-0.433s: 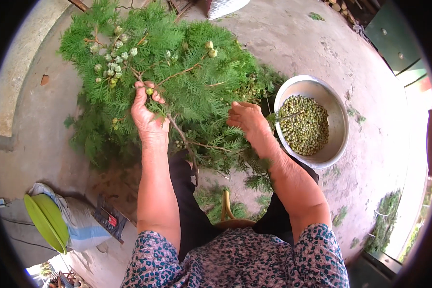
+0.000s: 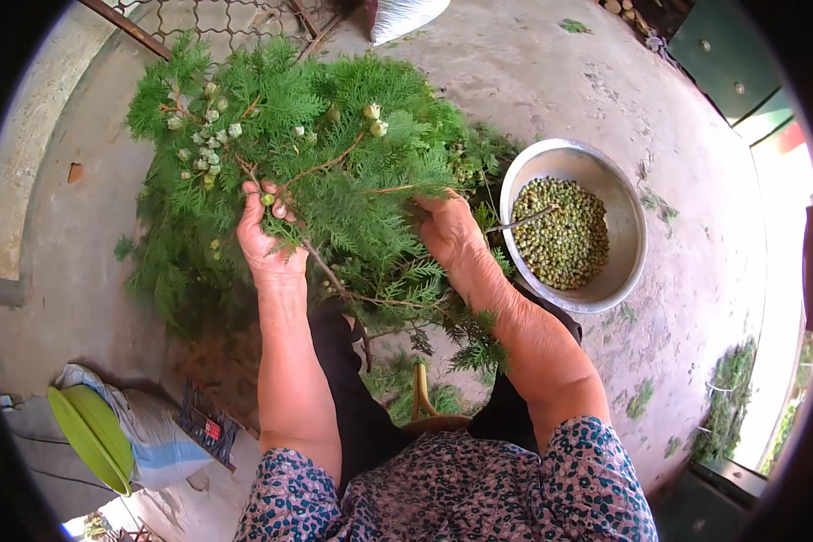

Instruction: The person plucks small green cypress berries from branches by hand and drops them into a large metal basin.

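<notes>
A leafy cypress branch (image 2: 321, 262) with pale green cones (image 2: 210, 144) lies over a big heap of greenery in front of me. My left hand (image 2: 269, 237) is closed around its stem, with a yellow-green cone by the fingers. At the heap's right side, my right hand (image 2: 450, 230) is curled on a cypress twig (image 2: 390, 190); foliage partly covers its fingertips. To the right of that hand, a metal bowl (image 2: 635, 248) holds many small green cones (image 2: 565, 235). A bare stick (image 2: 524, 221) reaches over the bowl's left rim.
A lime-green basin (image 2: 88, 434) leans against a white and blue sack (image 2: 167, 443) at the lower left. Another white sack (image 2: 406, 18) stands at the far edge. A metal lattice (image 2: 217, 23) lies far left. Loose greenery (image 2: 732, 402) lies by the right wall.
My right hand has moved slightly left into the foliage, and its fingers have curled onto a twig. My left hand keeps its hold on the branch. The whole view has shifted a little.
</notes>
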`<state>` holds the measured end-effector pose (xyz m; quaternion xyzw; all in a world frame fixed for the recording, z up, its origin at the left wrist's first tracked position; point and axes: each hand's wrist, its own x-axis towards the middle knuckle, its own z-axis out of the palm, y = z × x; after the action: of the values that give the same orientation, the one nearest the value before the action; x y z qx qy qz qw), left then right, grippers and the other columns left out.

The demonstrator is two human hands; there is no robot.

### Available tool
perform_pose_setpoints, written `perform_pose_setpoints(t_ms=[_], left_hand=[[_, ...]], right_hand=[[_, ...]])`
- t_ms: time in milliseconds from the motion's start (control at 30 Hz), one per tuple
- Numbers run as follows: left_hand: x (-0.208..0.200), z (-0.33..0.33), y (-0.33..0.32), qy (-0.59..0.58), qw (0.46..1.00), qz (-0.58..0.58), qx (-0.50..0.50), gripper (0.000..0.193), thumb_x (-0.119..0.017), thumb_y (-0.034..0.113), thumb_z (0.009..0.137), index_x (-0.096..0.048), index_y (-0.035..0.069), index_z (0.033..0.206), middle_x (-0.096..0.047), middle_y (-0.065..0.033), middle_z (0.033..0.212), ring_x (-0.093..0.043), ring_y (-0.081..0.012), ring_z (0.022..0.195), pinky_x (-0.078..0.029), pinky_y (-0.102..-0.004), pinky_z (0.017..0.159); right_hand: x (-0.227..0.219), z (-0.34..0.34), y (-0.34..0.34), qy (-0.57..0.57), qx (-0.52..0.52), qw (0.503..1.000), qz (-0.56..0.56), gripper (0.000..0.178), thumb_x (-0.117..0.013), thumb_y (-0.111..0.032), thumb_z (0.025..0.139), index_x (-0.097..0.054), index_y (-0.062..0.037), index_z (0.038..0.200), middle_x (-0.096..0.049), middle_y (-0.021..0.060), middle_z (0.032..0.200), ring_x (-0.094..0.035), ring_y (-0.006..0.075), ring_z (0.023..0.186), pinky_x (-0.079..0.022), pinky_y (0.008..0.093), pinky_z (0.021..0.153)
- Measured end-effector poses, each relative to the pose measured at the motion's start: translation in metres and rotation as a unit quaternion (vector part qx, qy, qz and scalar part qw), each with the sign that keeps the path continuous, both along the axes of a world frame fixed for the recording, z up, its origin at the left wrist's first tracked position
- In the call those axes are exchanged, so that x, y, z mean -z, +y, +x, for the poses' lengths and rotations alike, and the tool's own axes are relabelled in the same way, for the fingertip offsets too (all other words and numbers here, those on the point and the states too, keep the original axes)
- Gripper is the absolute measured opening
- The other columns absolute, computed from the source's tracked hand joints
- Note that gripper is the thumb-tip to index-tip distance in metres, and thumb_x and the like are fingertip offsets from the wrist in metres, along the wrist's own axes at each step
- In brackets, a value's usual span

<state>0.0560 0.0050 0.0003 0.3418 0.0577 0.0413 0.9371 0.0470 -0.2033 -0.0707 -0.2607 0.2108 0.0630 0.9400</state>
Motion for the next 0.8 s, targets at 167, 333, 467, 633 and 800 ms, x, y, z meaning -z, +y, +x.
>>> perform_pose_setpoints(t_ms=[167,333,467,633,800], left_hand=[[0.003,-0.001,0.000,-0.004,0.998,-0.008,0.059,0.027,-0.042,0.033,0.093,-0.051,0.011,0.080,-0.042,0.0037,0.056,-0.041,-0.0087,0.051,-0.036,-0.0204,0.049],[0.001,-0.005,-0.004,0.003,0.999,-0.016,0.049,0.027,-0.042,0.032,0.093,-0.051,0.011,0.080,-0.042,0.0031,0.055,-0.041,-0.0088,0.050,-0.036,-0.0202,0.049],[0.002,-0.005,-0.004,-0.018,0.998,-0.001,0.066,0.024,-0.042,0.030,0.093,-0.052,0.012,0.082,-0.045,0.0034,0.061,-0.042,-0.0087,0.052,-0.037,-0.0204,0.050],[-0.008,-0.009,-0.012,-0.001,0.999,-0.016,-0.030,0.019,-0.043,0.027,0.093,-0.051,0.011,0.085,-0.048,0.0032,0.076,-0.043,-0.0085,0.057,-0.038,-0.0217,0.053],[0.000,-0.006,-0.018,0.025,0.995,-0.025,-0.091,0.021,-0.043,0.028,0.093,-0.050,0.010,0.083,-0.046,0.0025,0.067,-0.042,-0.0096,0.055,-0.040,-0.0244,0.056]], right_hand=[[0.001,0.007,-0.009,0.024,-0.026,0.999,0.019,0.017,-0.048,0.001,0.082,-0.052,-0.0003,0.098,-0.057,0.0134,0.093,-0.056,0.0260,0.084,-0.048,0.0392,0.075],[-0.019,0.002,0.005,0.012,-0.012,1.000,-0.018,0.020,-0.056,-0.015,0.083,-0.054,-0.0049,0.100,-0.059,0.0088,0.096,-0.054,0.0231,0.087,-0.045,0.0387,0.079],[-0.015,0.004,-0.004,0.020,-0.015,1.000,0.017,0.019,-0.055,-0.016,0.083,-0.056,-0.0094,0.101,-0.057,0.0038,0.101,-0.051,0.0205,0.092,-0.043,0.0426,0.082],[-0.027,0.008,-0.007,-0.059,-0.043,0.996,0.045,0.016,-0.045,0.001,0.085,-0.055,-0.0042,0.096,-0.059,0.0060,0.090,-0.056,0.0216,0.085,-0.049,0.0416,0.079],[-0.022,0.000,-0.012,-0.064,-0.036,0.997,0.002,0.016,-0.046,-0.002,0.088,-0.054,-0.0020,0.102,-0.059,0.0076,0.094,-0.058,0.0216,0.083,-0.051,0.0391,0.078]])
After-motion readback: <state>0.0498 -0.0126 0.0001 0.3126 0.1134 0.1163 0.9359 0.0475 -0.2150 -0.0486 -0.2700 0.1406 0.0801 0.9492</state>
